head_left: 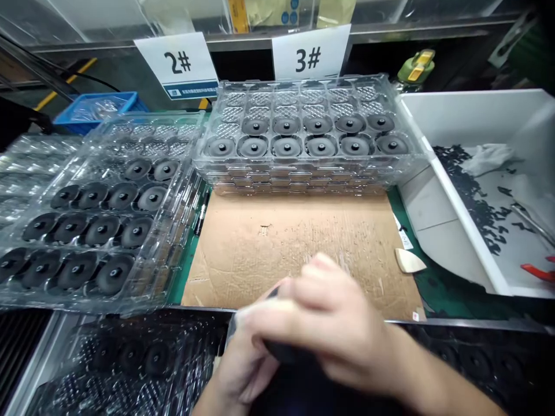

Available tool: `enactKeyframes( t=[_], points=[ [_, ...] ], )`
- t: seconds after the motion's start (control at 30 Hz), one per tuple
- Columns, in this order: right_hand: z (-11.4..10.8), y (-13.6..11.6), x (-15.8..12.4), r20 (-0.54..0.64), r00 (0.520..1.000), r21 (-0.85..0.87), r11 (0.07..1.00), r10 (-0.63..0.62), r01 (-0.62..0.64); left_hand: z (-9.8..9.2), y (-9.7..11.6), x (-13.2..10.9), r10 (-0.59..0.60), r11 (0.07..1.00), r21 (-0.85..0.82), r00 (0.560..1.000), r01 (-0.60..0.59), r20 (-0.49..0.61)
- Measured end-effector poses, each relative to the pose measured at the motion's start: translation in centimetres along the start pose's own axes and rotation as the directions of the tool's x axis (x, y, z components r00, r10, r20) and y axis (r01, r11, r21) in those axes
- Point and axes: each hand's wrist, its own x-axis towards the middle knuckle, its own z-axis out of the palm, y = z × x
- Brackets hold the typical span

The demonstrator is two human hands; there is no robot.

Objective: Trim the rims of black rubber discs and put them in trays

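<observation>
Both my hands meet low at the front edge of the bench. My right hand (333, 320) lies on top, fingers curled over a dark round part (281, 349) that is mostly hidden. My left hand (245, 364) cups the same part from below. Motion blurs both hands. They hover over the near edge of a worn cardboard sheet (299, 242). Clear blister trays of black round speaker-like parts sit at the left (99, 214) and at the back (303, 136).
Cards marked 2# (177, 62) and 3# (311, 56) stand behind the trays. A white bin (472, 185) with small black scraps and a red-handled tool (537, 270) is at the right. A blue crate (97, 107) sits back left. More trays lie below the front edge.
</observation>
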Motion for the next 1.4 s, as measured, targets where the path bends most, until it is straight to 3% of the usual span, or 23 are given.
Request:
enactKeyframes(
  t=[0.07, 0.13, 0.2, 0.33, 0.4, 0.47, 0.57, 0.67, 0.7, 0.73, 0.8, 0.9, 1.0, 1.13, 1.2, 1.27, 1.3, 1.4],
  points=[
    [0.2, 1.5, -0.7, -0.107, 0.970, 0.049, 0.975, 0.219, -0.215, -0.1, 0.0, 0.0, -0.035, 0.997, -0.065, 0.997, 0.039, 0.067],
    [0.9, 3.1, -1.9, -0.184, 0.876, 0.106, 0.895, 0.446, -0.434, -0.6, 0.0, -0.2, -0.058, 0.985, -0.154, 0.987, 0.081, 0.147],
    [2.4, 4.5, -3.5, -0.184, 0.806, 0.139, 0.826, 0.563, -0.546, -1.1, 0.0, -0.3, -0.059, 0.970, -0.222, 0.978, 0.103, 0.199],
    [6.0, 6.8, -6.9, -0.051, 0.847, -0.031, 0.847, 0.529, -0.531, -1.7, 0.1, -0.5, -0.058, 0.955, -0.269, 0.972, 0.121, 0.229],
    [6.5, 7.4, -7.7, 0.000, 0.860, -0.091, 0.856, 0.511, -0.509, -1.7, 0.2, -0.4, -0.069, 0.955, -0.266, 0.973, 0.128, 0.220],
    [5.7, 6.9, -7.3, -0.031, 0.850, -0.074, 0.847, 0.526, -0.527, -1.5, 0.2, -0.3, -0.081, 0.957, -0.257, 0.975, 0.135, 0.208],
    [2.9, 3.6, -4.7, -0.205, 0.850, -0.008, 0.867, 0.486, -0.498, -1.0, 0.0, -0.2, -0.098, 0.965, -0.222, 0.980, 0.136, 0.175],
    [0.9, 0.6, -1.6, -0.133, 0.985, -0.036, 0.993, 0.109, -0.115, -0.6, -0.3, -0.2, -0.107, 0.975, -0.186, 0.990, 0.122, 0.086],
    [0.7, 0.4, -0.9, -0.088, 0.996, -0.025, 0.999, 0.031, -0.033, -0.5, -0.4, -0.2, -0.074, 0.980, -0.179, 0.995, 0.085, 0.063],
    [0.7, 0.7, -0.5, -0.068, 0.997, -0.004, 1.000, 0.028, -0.028, -0.6, -0.5, -0.3, -0.029, 0.984, -0.175, 0.998, 0.037, 0.049],
    [1.3, 2.6, -0.8, -0.094, 0.971, 0.048, 0.975, 0.220, -0.216, -1.0, -0.5, -0.5, 0.078, 0.982, -0.179, 0.995, -0.066, 0.060],
    [3.0, 6.8, -3.2, -0.102, 0.846, 0.099, 0.852, 0.523, -0.515, -1.8, -0.3, -0.8, 0.139, 0.969, -0.219, 0.986, -0.116, 0.096],
    [5.1, 9.4, -6.1, -0.088, 0.805, 0.061, 0.810, 0.587, -0.583, -1.9, 0.1, -0.9, 0.131, 0.956, -0.281, 0.981, -0.087, 0.144],
    [6.3, 9.0, -7.6, -0.210, 0.775, 0.031, 0.797, 0.595, -0.603, -1.3, 0.3, -0.9, 0.113, 0.957, -0.289, 0.959, -0.034, 0.260],
    [5.8, 8.0, -7.3, -0.261, 0.748, 0.073, 0.786, 0.609, -0.614, -1.0, 0.1, -0.9, 0.150, 0.974, -0.205, 0.948, -0.094, 0.282],
    [5.1, 6.9, -6.9, -0.269, 0.724, 0.166, 0.771, 0.635, -0.615, -1.0, 0.0, -0.8, 0.253, 0.961, 0.041, 0.929, -0.274, 0.271],
    [4.8, 6.4, -6.7, -0.261, 0.712, 0.225, 0.758, 0.652, -0.612, -1.0, 0.0, -0.8, 0.326, 0.894, 0.219, 0.904, -0.390, 0.277],
    [4.3, 5.0, -6.6, -0.256, 0.670, 0.374, 0.711, 0.696, -0.596, -1.1, 0.3, -0.5, 0.458, 0.519, 0.600, 0.791, -0.609, 0.406]
  ],
)
